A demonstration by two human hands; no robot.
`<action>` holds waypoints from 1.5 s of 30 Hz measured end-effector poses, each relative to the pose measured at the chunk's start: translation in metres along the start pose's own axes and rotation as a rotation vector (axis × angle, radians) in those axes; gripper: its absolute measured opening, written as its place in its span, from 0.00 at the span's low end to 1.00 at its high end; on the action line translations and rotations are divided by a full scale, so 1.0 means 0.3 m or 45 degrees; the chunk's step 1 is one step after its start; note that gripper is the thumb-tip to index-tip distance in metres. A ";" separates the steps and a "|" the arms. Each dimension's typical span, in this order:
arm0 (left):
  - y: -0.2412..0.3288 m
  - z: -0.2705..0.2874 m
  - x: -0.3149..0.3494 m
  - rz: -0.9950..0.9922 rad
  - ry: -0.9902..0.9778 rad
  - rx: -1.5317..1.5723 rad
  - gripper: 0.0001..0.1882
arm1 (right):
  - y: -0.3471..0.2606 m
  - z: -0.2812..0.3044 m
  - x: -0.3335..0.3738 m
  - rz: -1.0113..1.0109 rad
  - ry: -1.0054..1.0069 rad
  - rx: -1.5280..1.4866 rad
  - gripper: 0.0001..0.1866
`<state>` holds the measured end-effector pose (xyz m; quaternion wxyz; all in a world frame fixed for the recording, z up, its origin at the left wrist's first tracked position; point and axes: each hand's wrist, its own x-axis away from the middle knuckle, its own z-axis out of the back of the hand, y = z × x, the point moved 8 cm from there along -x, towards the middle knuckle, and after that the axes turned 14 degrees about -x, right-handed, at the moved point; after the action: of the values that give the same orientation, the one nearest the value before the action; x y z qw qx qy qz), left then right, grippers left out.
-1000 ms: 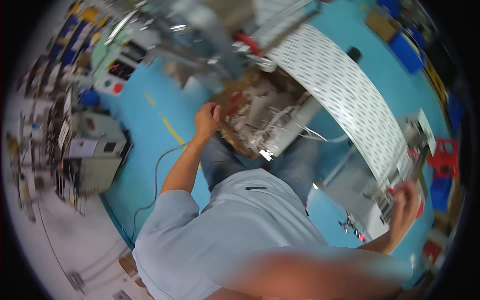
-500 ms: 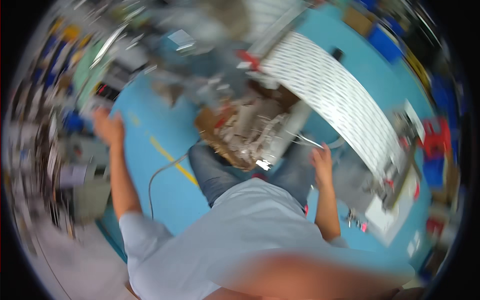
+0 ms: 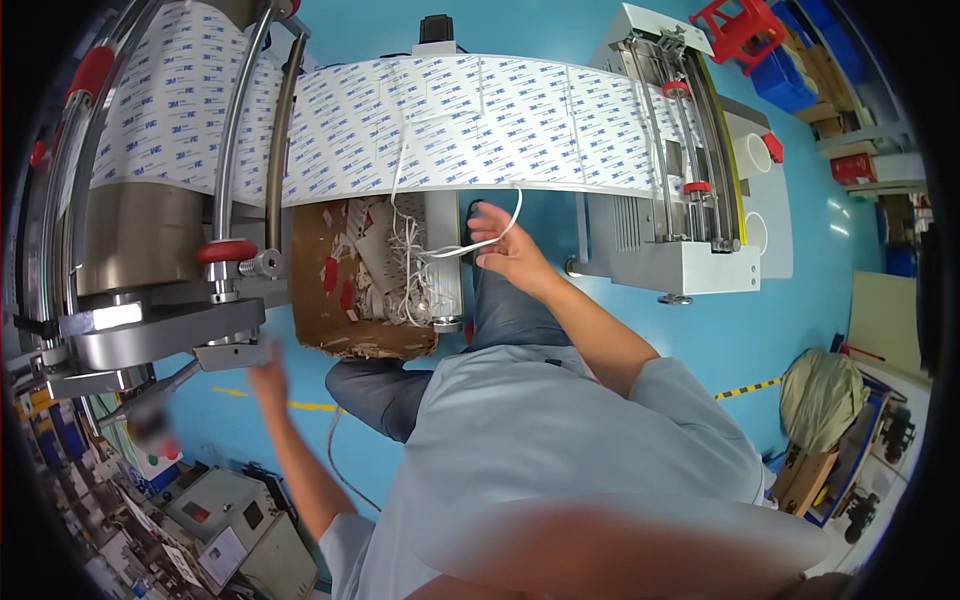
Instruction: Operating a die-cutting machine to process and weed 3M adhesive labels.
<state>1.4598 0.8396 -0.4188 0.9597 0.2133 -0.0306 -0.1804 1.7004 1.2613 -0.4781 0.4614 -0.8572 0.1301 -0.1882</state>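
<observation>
My right hand [image 3: 512, 258] is raised below the near edge of a wide white printed web [image 3: 430, 130], its fingers apart. A thin white waste strip [image 3: 517, 212] hangs from that edge, curves across the hand at the fingers and runs left to a cardboard box [image 3: 318, 270]. Inside the box lies a tangle of white strips [image 3: 408, 275]. My left hand [image 3: 268, 378], smeared by motion, is beside the metal bracket [image 3: 235, 355] at the near end of the roller machine [image 3: 170, 335]; its fingers cannot be made out.
Steel rollers [image 3: 233, 150] with red collars stand at left. A second roller unit [image 3: 690, 160] takes the web's right end. Beyond are a red stool [image 3: 740, 35] and blue bins [image 3: 782, 80]. A grey control cabinet [image 3: 215, 510] stands lower left, near a cable [image 3: 333, 455] on the blue floor.
The view has swung round and sharpened, so the web now lies across the top. My left hand is now beside the machine's bracket. My right hand is now under the web's edge, at the strip.
</observation>
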 end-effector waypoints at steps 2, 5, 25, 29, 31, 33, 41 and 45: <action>0.436 -0.229 0.000 -0.063 -0.383 0.249 0.24 | -0.006 0.004 0.010 0.029 -0.035 -0.097 0.39; 0.789 -0.368 -0.054 -0.293 -0.225 0.572 0.26 | -0.047 -0.016 0.026 0.088 -0.062 -0.144 0.35; 0.840 -0.425 -0.108 0.063 -0.390 1.223 0.15 | -0.032 0.018 0.018 0.152 0.055 -0.151 0.13; 0.843 -0.415 -0.100 0.072 -0.481 1.319 0.15 | -0.026 0.007 0.010 0.116 -0.008 -0.072 0.15; 0.840 -0.401 -0.106 0.025 -0.463 1.239 0.14 | -0.025 -0.006 0.003 0.118 0.006 -0.061 0.15; 0.816 -0.381 -0.119 0.033 -0.439 1.164 0.14 | -0.043 -0.019 -0.008 0.244 0.090 -0.014 0.13; 0.612 -0.306 -0.275 -0.137 -0.561 0.817 0.10 | 0.074 -0.222 -0.134 0.223 0.219 0.072 0.13; 0.574 -0.272 -0.324 -0.286 -0.504 0.578 0.10 | 0.095 -0.266 -0.162 0.266 0.200 0.127 0.12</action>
<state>1.4374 1.0523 -0.4185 0.8369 0.3849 -0.2326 -0.3119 1.6202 1.2060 -0.4718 0.5088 -0.7977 0.2448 -0.2117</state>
